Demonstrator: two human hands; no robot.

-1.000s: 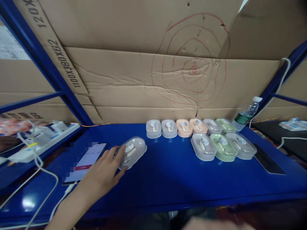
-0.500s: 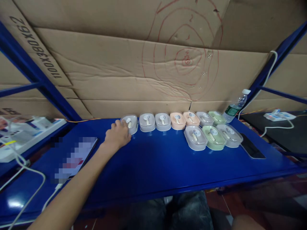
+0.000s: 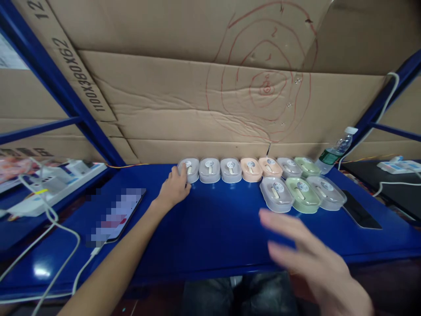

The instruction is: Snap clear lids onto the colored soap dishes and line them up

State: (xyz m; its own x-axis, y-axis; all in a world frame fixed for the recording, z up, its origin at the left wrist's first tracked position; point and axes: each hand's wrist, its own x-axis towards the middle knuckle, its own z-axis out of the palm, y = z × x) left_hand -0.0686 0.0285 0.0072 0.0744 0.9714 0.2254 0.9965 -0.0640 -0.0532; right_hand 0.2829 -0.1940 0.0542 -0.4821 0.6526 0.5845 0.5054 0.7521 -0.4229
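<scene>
My left hand (image 3: pixel 174 188) is at the left end of a back row of plastic boxes with clear lids. Its fingers and thumb curl round the near left corner of the leftmost grey lidded box (image 3: pixel 190 170). Beside it stand two more grey boxes, two peach boxes (image 3: pixel 251 170), another grey one and a green one (image 3: pixel 306 166). In front on the right sit a grey box (image 3: pixel 276 195), a green box and a further grey box. My right hand (image 3: pixel 305 254), blurred by motion, hovers over the table's front edge with fingers apart, holding nothing.
A phone with a lit screen (image 3: pixel 120 219) lies on the blue table (image 3: pixel 223 237) at left, a cable plugged in. A dark phone (image 3: pixel 363 213) lies at right. Behind the boxes stand a water bottle (image 3: pixel 335 151) and cardboard (image 3: pixel 164 92). Power strips (image 3: pixel 62 188) sit at far left.
My right hand has come into view from the lower right. My left hand stays at the leftmost grey box, its fingers slightly farther off the lid. The whole view has shifted.
</scene>
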